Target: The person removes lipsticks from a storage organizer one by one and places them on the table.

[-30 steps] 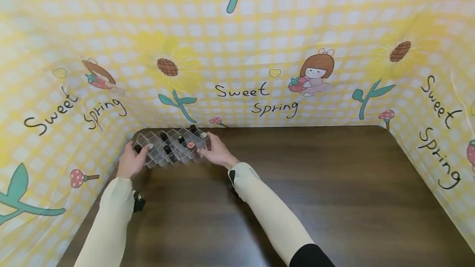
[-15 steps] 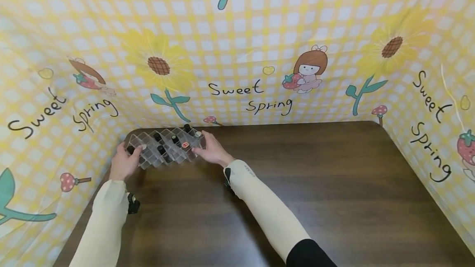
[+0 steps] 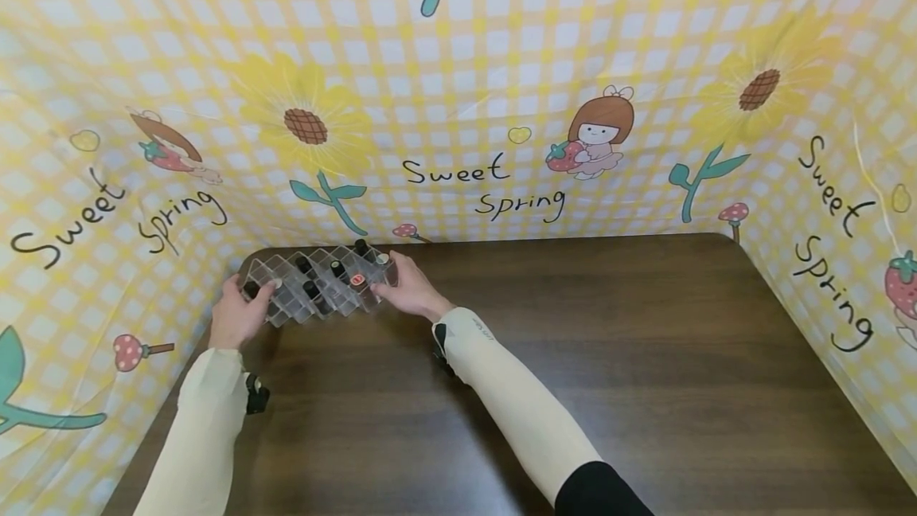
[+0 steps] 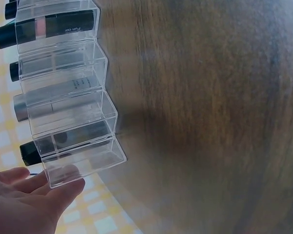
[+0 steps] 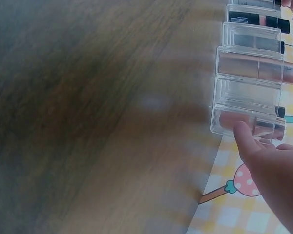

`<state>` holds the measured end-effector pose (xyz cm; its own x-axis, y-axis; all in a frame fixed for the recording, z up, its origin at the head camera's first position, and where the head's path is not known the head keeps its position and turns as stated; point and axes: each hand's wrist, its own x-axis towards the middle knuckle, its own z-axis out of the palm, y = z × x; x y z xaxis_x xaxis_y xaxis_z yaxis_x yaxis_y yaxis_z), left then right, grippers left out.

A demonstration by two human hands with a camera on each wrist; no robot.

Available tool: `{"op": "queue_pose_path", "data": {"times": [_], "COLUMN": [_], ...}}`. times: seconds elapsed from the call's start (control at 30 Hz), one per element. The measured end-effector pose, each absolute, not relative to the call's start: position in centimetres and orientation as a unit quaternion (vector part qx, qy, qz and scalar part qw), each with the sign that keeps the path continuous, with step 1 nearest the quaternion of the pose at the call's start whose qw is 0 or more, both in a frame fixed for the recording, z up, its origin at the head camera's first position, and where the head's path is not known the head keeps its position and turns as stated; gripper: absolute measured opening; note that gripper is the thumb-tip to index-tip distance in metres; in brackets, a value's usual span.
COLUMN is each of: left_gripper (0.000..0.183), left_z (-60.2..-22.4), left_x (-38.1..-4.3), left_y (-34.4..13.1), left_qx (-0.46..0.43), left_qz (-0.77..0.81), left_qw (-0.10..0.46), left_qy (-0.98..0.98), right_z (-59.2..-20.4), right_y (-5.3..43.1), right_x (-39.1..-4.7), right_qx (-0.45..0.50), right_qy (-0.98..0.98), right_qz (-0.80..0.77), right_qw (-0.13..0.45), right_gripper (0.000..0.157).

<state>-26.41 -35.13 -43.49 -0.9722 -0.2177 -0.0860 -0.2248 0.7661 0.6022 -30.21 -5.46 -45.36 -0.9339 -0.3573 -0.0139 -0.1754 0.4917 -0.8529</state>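
A clear plastic lipstick organizer (image 3: 290,310) with zigzag compartments stands at the table's far left corner. Several lipstick tubes sit in it, most dark-capped, one with a coral end (image 3: 358,280). My left hand (image 3: 236,318) holds the organizer's left end, thumb on the near side. At the right end my right hand (image 3: 411,290) grips it the same way; the fingers behind are partly hidden. The left wrist view shows a black tube (image 4: 71,23) lying in one slot. In the right wrist view, a pinkish tube (image 5: 234,64) shows through the clear wall, and my thumb presses the end compartment.
The dark wooden table (image 3: 544,357) stretches to the right and toward me. Yellow-checked cloth (image 3: 458,102) with printed flowers and lettering hangs behind it and along both sides, close to the organizer's back and left end.
The head view has shifted slightly. Both hands keep their hold on the organizer, which stays in about the same place on the table.
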Motion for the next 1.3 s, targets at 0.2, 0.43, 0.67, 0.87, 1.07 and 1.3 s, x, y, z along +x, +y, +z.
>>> {"op": "queue_pose_path", "data": {"times": [0.2,0.43,0.67,0.87,1.07,1.3], "left_gripper": [0.096,0.099,0.098,0.098,0.098,0.099], "left_z": [-43.5,-43.3,-43.3,-43.4,-43.5,-43.7], "left_x": [-26.4,-26.7,-26.8,-26.5,-26.4,-26.6], "left_y": [-35.1,-34.8,-34.3,-34.1,-34.3,-33.7], "left_qx": [-0.122,-0.118,-0.093,-0.069,-0.040,-0.020], "left_qz": [0.313,0.289,0.277,0.274,0.267,0.257], "left_qw": [0.017,0.026,0.030,0.031,0.059,0.070], "left_qy": [0.942,0.950,0.956,0.959,0.961,0.964], "right_z": [-45.2,-45.5,-45.4,-45.2,-45.2,-45.6], "right_y": [-5.4,-4.9,-4.3,-3.9,-3.5,-2.8], "right_x": [-30.1,-30.4,-30.3,-29.9,-29.8,-29.7], "right_qx": [-0.157,-0.149,-0.147,-0.146,-0.151,-0.140], "right_qy": [0.860,0.863,0.870,0.876,0.881,0.886], "right_qz": [-0.475,-0.474,-0.462,-0.452,-0.439,-0.435], "right_qw": [0.097,0.090,0.086,0.088,0.088,0.074], "right_gripper": [0.074,0.073,0.075,0.076,0.074,0.075]}}
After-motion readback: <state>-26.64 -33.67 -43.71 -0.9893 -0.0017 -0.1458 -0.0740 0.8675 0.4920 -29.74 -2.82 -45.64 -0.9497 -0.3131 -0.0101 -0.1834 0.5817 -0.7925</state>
